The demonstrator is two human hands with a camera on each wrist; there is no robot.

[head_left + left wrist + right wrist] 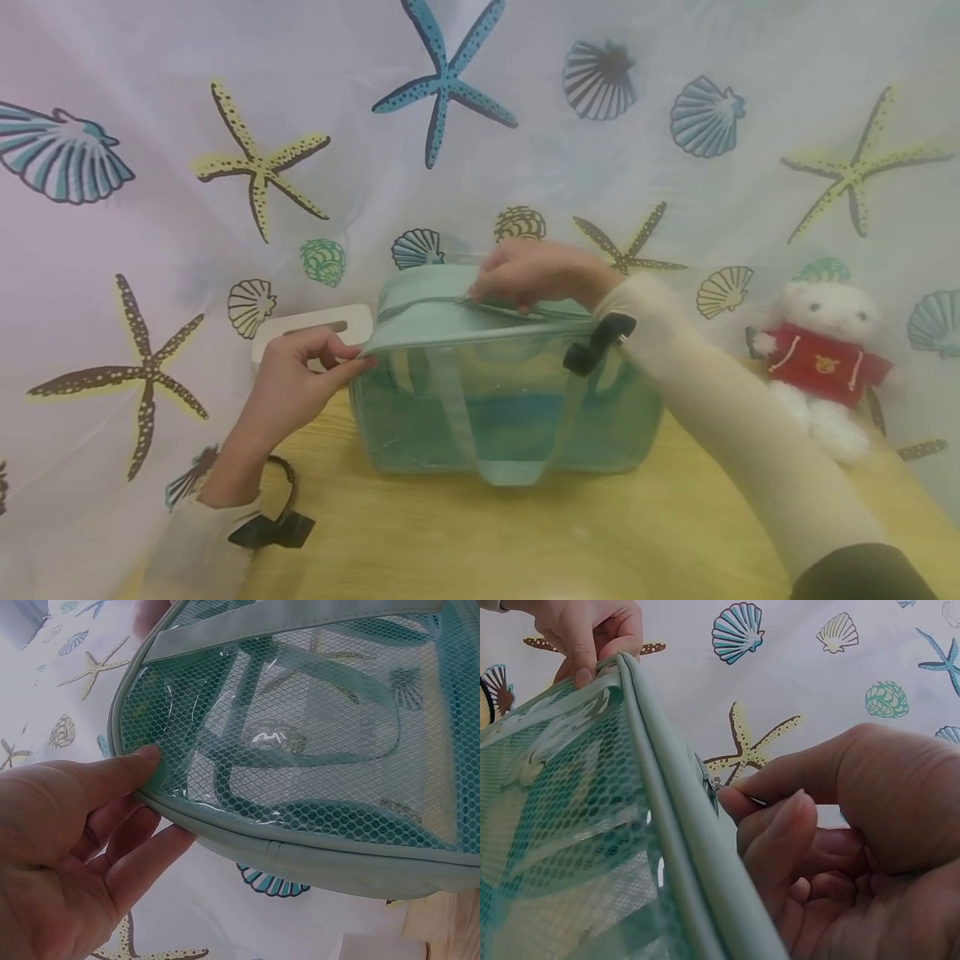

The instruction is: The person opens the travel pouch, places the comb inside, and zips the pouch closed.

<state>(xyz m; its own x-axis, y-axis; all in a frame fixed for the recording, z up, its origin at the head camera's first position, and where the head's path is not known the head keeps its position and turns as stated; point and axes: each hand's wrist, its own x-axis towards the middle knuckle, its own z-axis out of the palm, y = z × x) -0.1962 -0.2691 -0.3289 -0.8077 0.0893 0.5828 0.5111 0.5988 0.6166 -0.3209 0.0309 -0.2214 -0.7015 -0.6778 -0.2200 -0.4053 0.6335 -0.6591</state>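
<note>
A mint-green zip bag [510,408] with see-through mesh sides stands on the table, one strap handle [513,473] hanging down its front. My left hand [296,383] pinches the bag's top left corner; in the left wrist view the thumb [139,766] lies on the clear side and the fingers are under the edge. Over the top, my right hand [528,271] pinches the zipper pull [718,784] between thumb and finger. The zipper [423,302] runs along the top, and a gap in it shows to the right of the hand.
Left of the bag, partly behind my left hand, is a white object with a slot [348,323]. A white plush toy in a red hoodie [817,362] sits at the right on the wooden table [465,542]. A sheet printed with shells and starfish [480,183] hangs behind.
</note>
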